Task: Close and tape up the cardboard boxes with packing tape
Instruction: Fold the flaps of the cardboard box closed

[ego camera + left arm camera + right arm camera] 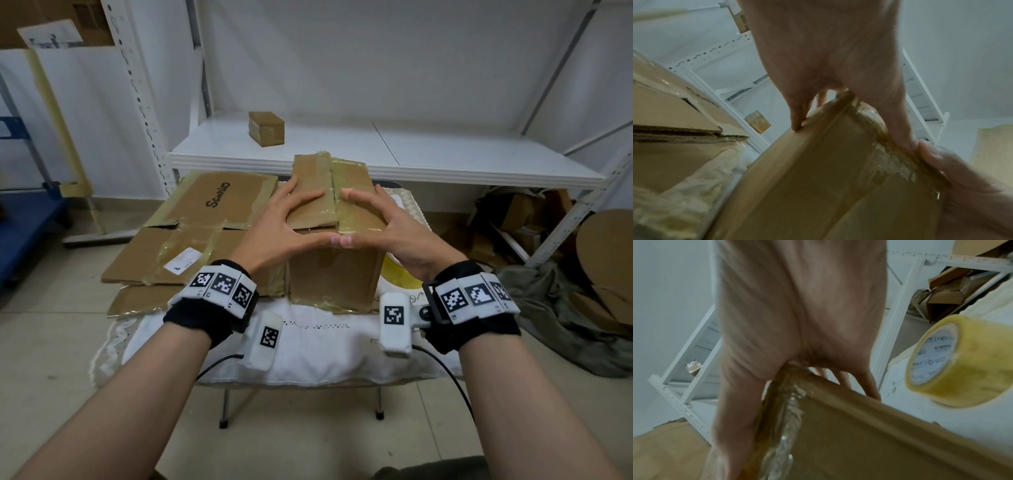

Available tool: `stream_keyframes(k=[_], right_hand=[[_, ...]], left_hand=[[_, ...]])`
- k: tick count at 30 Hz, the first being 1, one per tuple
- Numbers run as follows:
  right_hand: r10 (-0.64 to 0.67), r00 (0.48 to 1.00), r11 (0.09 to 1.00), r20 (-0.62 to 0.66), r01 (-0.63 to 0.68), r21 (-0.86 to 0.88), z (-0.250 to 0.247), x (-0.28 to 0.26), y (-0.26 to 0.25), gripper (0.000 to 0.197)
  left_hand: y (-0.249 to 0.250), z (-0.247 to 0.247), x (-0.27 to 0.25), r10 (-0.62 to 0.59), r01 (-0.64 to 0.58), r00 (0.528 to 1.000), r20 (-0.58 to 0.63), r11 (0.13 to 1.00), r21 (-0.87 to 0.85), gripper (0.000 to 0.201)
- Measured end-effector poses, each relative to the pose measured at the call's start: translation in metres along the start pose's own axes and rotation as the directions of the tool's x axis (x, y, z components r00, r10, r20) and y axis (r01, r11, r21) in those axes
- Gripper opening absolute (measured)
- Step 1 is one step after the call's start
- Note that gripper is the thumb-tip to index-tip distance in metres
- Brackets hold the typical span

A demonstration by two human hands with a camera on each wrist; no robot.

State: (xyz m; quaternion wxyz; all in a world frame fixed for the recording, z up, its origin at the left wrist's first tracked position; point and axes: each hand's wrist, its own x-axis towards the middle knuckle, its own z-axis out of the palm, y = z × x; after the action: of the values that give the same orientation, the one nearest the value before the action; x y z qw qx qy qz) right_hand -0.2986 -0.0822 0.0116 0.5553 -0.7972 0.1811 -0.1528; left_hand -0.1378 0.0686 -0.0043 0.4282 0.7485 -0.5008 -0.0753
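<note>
Box flaps being pressed shut by both hands on the worktop.

The cardboard box is being kept upright at the middle of the worktop, near its front edge. Its top flaps are being pressed down by the left hand and the right hand, fingers spread flat on either side of the taped seam, thumbs touching at the box's front top edge; nothing is being pinched in either grip. The tape roll is lying on the worktop just right of the box. Flattened cardboard is lying over the left edge. A small taped box is sitting on the shelf behind.
</note>
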Motion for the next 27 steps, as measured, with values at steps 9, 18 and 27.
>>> stream_keyframes(k=[9,18,27], right_hand=[[-0.028,0.997,0.999,-0.071,0.026,-0.029,0.005,-0.005,-0.003,0.072],[0.020,0.995,1.000,-0.093,-0.020,0.003,0.012,0.002,-0.002,0.080],[0.077,0.975,0.968,-0.211,-0.022,0.249,-0.012,-0.004,0.007,0.067]], left_hand=[[-0.004,0.001,0.001,0.031,-0.031,0.999,-0.025,0.999,-0.014,0.082],[0.000,0.001,0.000,0.030,-0.031,0.999,-0.025,0.999,-0.022,0.063],[0.012,0.008,-0.008,0.221,-0.223,0.974,0.048,0.973,0.057,0.041]])
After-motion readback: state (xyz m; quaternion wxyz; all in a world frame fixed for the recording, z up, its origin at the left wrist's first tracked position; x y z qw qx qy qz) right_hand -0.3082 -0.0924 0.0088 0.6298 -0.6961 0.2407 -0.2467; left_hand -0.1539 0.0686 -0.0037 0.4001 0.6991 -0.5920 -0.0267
